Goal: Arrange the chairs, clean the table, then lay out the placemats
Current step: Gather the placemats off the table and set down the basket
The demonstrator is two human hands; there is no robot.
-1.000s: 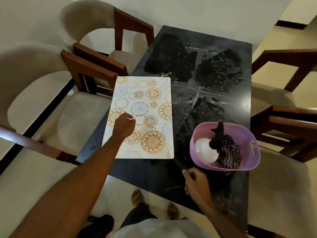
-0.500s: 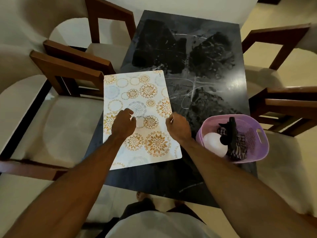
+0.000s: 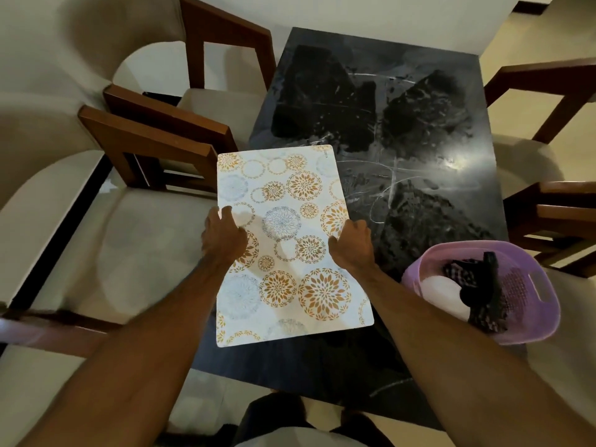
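Note:
A white placemat with orange and blue flower circles lies on the near left part of the dark marble table, its left edge reaching past the table's side. My left hand grips the mat's left edge with curled fingers. My right hand grips its right edge. Whether the mat is lifted off the surface I cannot tell. Two cushioned wooden chairs stand along the table's left side and two more chairs along the right.
A purple plastic basket stands on the table's near right corner, holding a white spray bottle with a black head and a checked cloth. My feet show under the table's near edge. A wall closes off the far end.
My right hand came from the table's near edge to the mat's right edge. My left hand slid from the mat's middle to its left edge. The mat shifted and turned slightly.

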